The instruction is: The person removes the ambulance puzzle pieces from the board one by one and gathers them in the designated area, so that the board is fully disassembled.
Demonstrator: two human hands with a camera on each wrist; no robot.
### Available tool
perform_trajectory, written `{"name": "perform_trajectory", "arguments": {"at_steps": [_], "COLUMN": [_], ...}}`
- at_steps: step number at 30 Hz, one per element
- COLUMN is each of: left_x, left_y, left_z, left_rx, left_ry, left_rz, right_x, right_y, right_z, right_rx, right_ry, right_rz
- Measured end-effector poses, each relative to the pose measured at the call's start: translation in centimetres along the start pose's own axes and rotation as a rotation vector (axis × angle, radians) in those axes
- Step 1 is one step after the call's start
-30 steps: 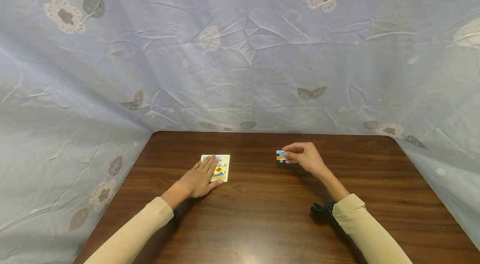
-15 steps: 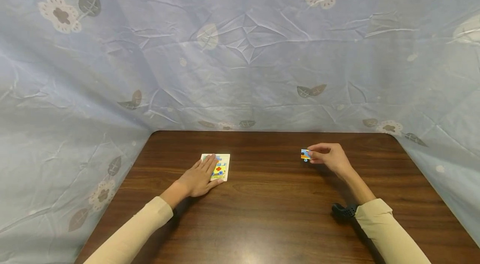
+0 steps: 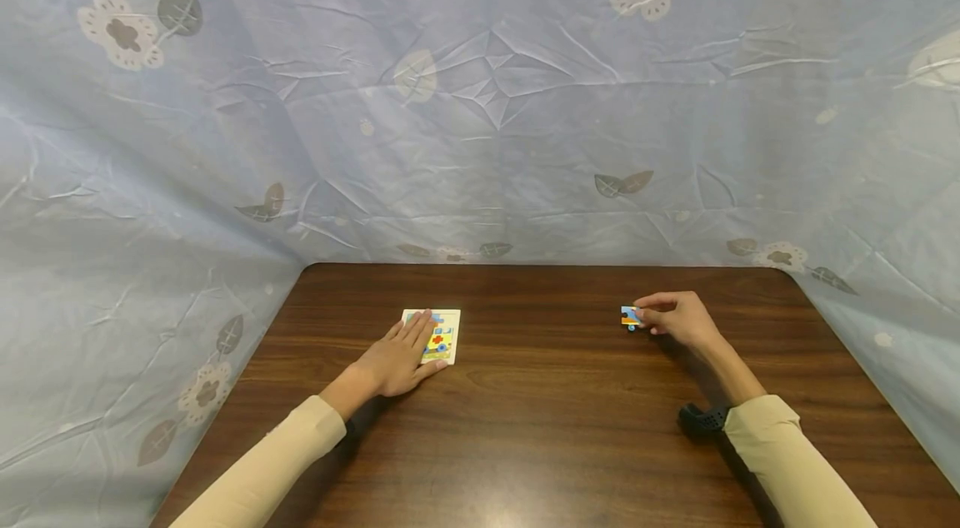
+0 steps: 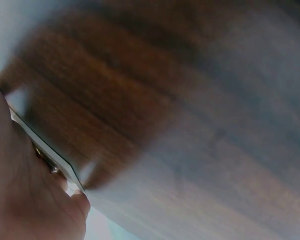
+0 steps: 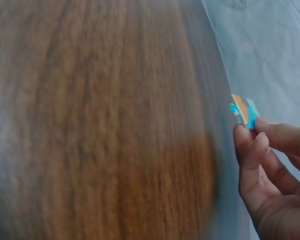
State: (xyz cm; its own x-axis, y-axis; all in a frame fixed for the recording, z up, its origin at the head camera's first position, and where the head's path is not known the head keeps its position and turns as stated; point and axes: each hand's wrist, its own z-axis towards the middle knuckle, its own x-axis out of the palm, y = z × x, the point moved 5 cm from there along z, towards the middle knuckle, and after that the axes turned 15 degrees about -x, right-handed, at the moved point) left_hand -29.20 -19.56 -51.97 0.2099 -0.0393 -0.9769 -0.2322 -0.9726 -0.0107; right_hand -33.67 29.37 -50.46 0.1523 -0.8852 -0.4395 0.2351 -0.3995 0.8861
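Note:
My left hand (image 3: 393, 357) lies flat with its fingers spread over a small puzzle board (image 3: 445, 336). The board has a pale frame and a picture with a red cross, blue wheels and yellow ground; the fingers hide its left part. Over on the right, my right hand (image 3: 678, 321) pinches a puzzle piece (image 3: 628, 316) between thumb and fingers. The piece is blue and orange with a round tab at its lower edge. In the right wrist view, the same piece (image 5: 244, 110) sticks out past the fingertips. Seen from the left wrist, the board's edge (image 4: 47, 145) shows beside the hand.
Both hands are over a dark brown wooden table (image 3: 517, 428). A pale blue floral cloth (image 3: 495, 136) hangs behind the table and along its sides. A dark wrist strap (image 3: 703, 420) shows at the right cuff.
My right hand has moved to the right with the puzzle piece, away from the board, slowing over the last half second. The left hand and the board have stayed put.

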Motion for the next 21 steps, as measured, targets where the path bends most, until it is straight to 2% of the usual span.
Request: {"name": "perform_trajectory", "arguments": {"at_steps": [4, 9, 15, 21], "left_x": [-0.04, -0.06, 0.07, 0.06], "left_y": [-0.02, -0.02, 0.05, 0.04], "left_z": [0.01, -0.02, 0.02, 0.04], "left_rx": [-0.002, 0.001, 0.001, 0.003], "left_ry": [-0.001, -0.007, -0.019, -0.020], "left_rz": [0.003, -0.012, -0.016, -0.014], "right_x": [-0.09, -0.15, -0.28, -0.38], "right_y": [0.09, -0.01, -0.33, -0.42], "right_z": [0.08, 0.30, 0.38, 0.43], "right_rx": [0.017, 0.037, 0.061, 0.034], "right_ry": [0.033, 0.034, 0.029, 0.034], "right_rz": [0.040, 0.046, 0.018, -0.056]}}
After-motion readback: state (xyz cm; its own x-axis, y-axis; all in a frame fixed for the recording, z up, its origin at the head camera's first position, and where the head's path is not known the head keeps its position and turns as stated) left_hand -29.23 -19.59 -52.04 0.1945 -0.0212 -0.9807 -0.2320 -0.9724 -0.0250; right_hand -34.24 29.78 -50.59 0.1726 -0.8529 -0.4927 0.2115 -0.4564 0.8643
